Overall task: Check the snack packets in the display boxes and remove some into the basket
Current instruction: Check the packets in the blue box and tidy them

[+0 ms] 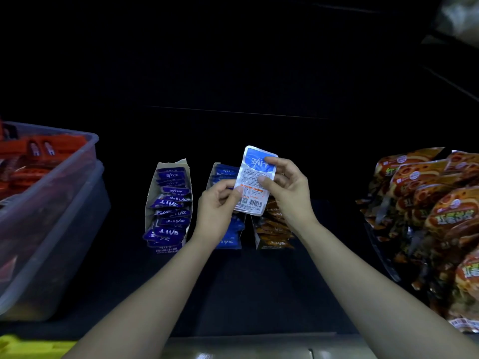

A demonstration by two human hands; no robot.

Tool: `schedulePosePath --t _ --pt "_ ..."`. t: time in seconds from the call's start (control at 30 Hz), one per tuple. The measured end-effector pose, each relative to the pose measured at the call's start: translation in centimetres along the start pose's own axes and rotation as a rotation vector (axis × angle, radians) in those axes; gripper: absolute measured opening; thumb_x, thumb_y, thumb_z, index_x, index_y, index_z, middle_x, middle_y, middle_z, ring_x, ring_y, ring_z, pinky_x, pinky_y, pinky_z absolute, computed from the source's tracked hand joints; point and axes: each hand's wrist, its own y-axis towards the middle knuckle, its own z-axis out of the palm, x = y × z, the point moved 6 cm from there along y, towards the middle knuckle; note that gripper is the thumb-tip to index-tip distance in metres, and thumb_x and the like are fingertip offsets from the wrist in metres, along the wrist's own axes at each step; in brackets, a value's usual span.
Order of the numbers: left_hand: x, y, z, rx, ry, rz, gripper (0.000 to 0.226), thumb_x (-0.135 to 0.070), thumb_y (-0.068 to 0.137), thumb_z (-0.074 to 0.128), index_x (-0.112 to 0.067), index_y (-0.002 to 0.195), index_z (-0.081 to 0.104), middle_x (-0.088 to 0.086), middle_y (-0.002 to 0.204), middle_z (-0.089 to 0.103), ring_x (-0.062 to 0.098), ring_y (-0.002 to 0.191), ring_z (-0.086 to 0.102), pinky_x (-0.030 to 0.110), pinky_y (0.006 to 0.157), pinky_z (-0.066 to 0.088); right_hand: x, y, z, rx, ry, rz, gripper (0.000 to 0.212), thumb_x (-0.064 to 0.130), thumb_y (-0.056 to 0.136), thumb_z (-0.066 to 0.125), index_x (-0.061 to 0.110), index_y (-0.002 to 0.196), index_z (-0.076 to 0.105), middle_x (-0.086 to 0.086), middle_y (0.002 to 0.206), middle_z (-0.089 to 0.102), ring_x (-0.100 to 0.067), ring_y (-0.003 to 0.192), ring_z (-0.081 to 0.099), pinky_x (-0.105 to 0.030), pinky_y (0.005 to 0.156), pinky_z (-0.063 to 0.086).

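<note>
Low in the frame, two bare forearms reach in. At centre, the left hand point(216, 206) pinches the lower left edge of one blue-and-white foil snack packet point(252, 182). The right hand point(290, 187) grips its right side, and the barcode faces the camera. Just behind, three cardboard display boxes stand on the dark counter: dark blue packets point(149, 203), blue point(229, 243), brown point(272, 246). Two stacked clear plastic bins point(64, 193) sit at left, and orange-brown bags point(427, 203) are piled at right.
</note>
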Motion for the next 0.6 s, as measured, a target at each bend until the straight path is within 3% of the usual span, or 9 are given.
schedulePosePath --t 0.17,0.27,0.33,0.5,0.6 --pt "0.2 0.0 -0.3 -0.020 -0.075 -0.060 0.012 -0.007 0.096 0.058 -0.013 0.103 0.066 0.001 0.087 0.077 0.016 0.085 0.073 0.023 0.072 0.056 -0.4 -0.4 -0.1 -0.018 -0.029 0.010 0.032 0.000 0.086 0.070 0.013 0.114 0.062 0.000 0.089 0.074 -0.015 0.089 0.071 -0.036 0.082 0.059" --pt "0.3 -0.1 -0.5 -0.034 -0.031 -0.041 0.011 -0.007 0.095 0.061 -0.016 0.099 0.067 0.002 0.085 0.076 0.017 0.084 0.073 0.029 0.074 0.058 -0.7 -0.4 -0.3 -0.041 -0.029 0.026 0.029 0.001 0.088 0.068 0.006 0.115 0.061 0.002 0.088 0.072 -0.009 0.085 0.069 -0.030 0.078 0.059" --pt "0.2 -0.2 -0.8 -0.055 0.060 0.012 0.011 -0.010 0.093 0.064 -0.020 0.098 0.069 0.002 0.088 0.075 0.018 0.087 0.072 0.035 0.078 0.059 -1.1 -0.3 -0.3 -0.054 -0.040 0.036 0.026 0.006 0.089 0.069 0.005 0.114 0.060 -0.002 0.097 0.070 -0.011 0.087 0.067 -0.029 0.078 0.057" --pt "-0.5 -0.6 -1.0 -0.120 0.385 0.190 0.017 -0.014 0.089 0.070 -0.025 0.101 0.074 -0.010 0.090 0.074 0.003 0.084 0.069 0.029 0.077 0.058 -2.0 -0.2 -0.1 -0.053 -0.094 0.065 0.038 0.042 0.085 0.070 0.017 0.111 0.061 -0.008 0.115 0.067 -0.019 0.108 0.064 -0.038 0.093 0.054" --pt "-0.9 -0.8 -0.9 -0.133 0.546 0.344 0.019 -0.015 0.088 0.072 -0.021 0.105 0.076 -0.009 0.096 0.074 0.001 0.086 0.068 0.028 0.076 0.058 -2.0 -0.1 0.1 -0.063 -0.088 0.064 0.035 0.041 0.084 0.069 0.017 0.108 0.059 -0.009 0.109 0.067 -0.020 0.099 0.066 -0.029 0.078 0.056"
